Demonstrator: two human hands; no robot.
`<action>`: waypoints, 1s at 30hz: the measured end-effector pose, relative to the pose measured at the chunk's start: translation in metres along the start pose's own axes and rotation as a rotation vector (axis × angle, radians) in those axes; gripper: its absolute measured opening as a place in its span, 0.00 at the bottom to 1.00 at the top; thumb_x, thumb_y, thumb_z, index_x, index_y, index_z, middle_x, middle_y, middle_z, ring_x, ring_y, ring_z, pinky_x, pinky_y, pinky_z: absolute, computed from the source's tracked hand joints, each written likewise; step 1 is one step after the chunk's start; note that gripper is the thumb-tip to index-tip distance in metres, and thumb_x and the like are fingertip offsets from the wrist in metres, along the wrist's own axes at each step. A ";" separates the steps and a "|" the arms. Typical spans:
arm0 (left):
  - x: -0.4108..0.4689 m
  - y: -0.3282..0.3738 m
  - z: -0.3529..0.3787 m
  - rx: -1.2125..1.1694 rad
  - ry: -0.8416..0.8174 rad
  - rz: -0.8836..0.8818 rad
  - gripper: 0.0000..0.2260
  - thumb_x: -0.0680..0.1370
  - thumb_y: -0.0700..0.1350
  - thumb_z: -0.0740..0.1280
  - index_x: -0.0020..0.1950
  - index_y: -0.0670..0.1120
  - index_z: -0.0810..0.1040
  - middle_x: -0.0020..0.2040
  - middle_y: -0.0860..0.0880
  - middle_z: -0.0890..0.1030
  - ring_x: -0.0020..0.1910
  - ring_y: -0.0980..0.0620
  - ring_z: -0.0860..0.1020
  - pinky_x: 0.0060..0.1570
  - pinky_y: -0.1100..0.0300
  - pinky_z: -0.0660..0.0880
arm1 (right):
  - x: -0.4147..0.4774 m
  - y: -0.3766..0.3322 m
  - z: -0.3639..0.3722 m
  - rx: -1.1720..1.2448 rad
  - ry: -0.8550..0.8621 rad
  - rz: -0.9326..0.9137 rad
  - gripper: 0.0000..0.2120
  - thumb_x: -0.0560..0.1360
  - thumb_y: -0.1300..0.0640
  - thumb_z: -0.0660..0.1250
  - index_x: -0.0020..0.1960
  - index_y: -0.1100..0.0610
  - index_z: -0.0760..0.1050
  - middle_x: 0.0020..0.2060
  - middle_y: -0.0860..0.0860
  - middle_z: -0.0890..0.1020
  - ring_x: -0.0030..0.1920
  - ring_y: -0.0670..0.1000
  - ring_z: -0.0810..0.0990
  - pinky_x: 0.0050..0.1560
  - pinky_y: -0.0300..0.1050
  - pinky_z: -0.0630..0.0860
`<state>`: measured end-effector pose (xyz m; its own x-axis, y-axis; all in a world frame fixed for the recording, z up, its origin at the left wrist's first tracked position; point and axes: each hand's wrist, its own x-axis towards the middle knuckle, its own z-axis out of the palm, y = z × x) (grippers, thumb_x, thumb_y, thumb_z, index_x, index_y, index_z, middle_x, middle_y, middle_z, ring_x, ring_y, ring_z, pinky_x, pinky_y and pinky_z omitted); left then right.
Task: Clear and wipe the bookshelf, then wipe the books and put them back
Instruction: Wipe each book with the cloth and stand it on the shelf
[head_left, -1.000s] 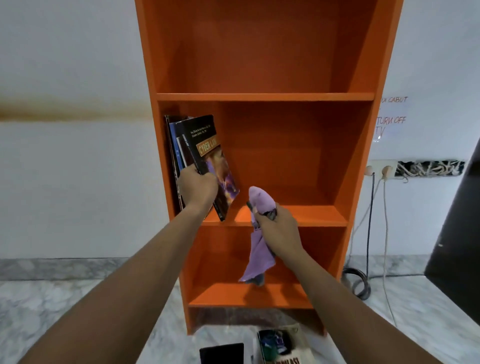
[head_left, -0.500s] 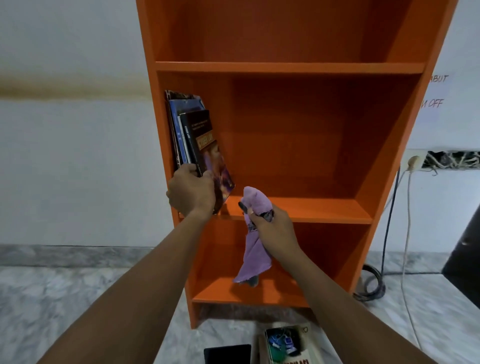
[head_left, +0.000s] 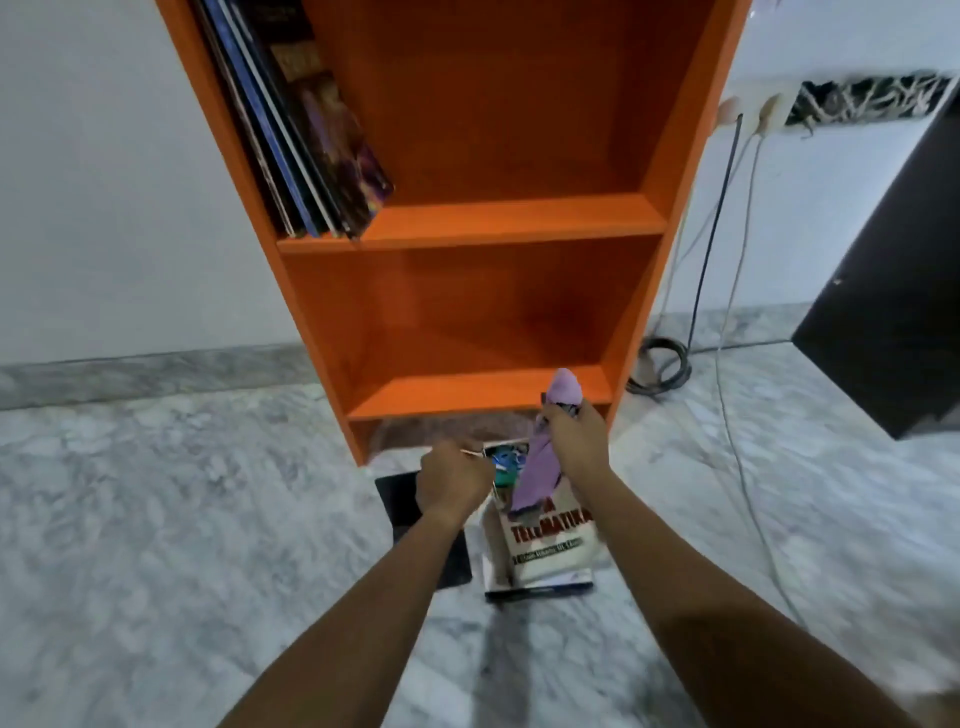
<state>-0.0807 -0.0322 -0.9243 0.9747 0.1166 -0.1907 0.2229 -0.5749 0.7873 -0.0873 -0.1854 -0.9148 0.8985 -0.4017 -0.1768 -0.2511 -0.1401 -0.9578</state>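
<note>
Below, white book (head_left: 551, 543) in left hand (head_left: 453, 482), beneath right hand (head_left: 577, 441)'s cloth (head_left: 540, 470).

The bookshelf (head_left: 509, 221) looks smooth (laminate-like), the purple cloth (head_left: 540, 470) soft and matt, the floor (head_left: 208, 519) polished marble.

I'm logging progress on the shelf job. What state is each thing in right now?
Shelved books: standing at the left end of the bookshelf's middle shelf.
White book: flat on the floor, left hand pinching its top corner.
Black flat item: on the floor beside it.
Purple cloth: hanging from the right hand's grip.
Wall plugs: plugged in.
</note>
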 end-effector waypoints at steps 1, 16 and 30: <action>-0.006 -0.017 0.018 0.041 -0.116 -0.062 0.05 0.75 0.44 0.70 0.50 0.49 0.81 0.46 0.49 0.82 0.47 0.45 0.81 0.45 0.57 0.76 | -0.001 0.020 -0.003 0.002 0.030 0.066 0.05 0.80 0.54 0.65 0.54 0.53 0.77 0.42 0.55 0.80 0.43 0.59 0.77 0.47 0.58 0.74; 0.007 -0.104 0.130 -0.364 -0.361 -0.563 0.13 0.70 0.45 0.76 0.53 0.44 0.83 0.51 0.44 0.86 0.51 0.44 0.83 0.57 0.47 0.81 | 0.004 0.168 -0.037 -0.499 -0.130 0.250 0.25 0.77 0.53 0.59 0.73 0.56 0.71 0.69 0.60 0.77 0.65 0.62 0.77 0.61 0.50 0.74; -0.043 -0.072 0.062 -0.661 -0.688 -0.250 0.25 0.73 0.34 0.69 0.67 0.55 0.75 0.56 0.43 0.85 0.50 0.42 0.82 0.44 0.52 0.76 | -0.064 0.132 -0.019 -0.437 -0.272 -0.512 0.24 0.80 0.51 0.54 0.76 0.49 0.68 0.73 0.54 0.73 0.71 0.56 0.72 0.69 0.58 0.70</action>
<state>-0.1398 -0.0463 -1.0095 0.7218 -0.4441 -0.5307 0.5905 -0.0047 0.8070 -0.1845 -0.1955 -1.0253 0.9855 0.0429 0.1644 0.1551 -0.6222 -0.7674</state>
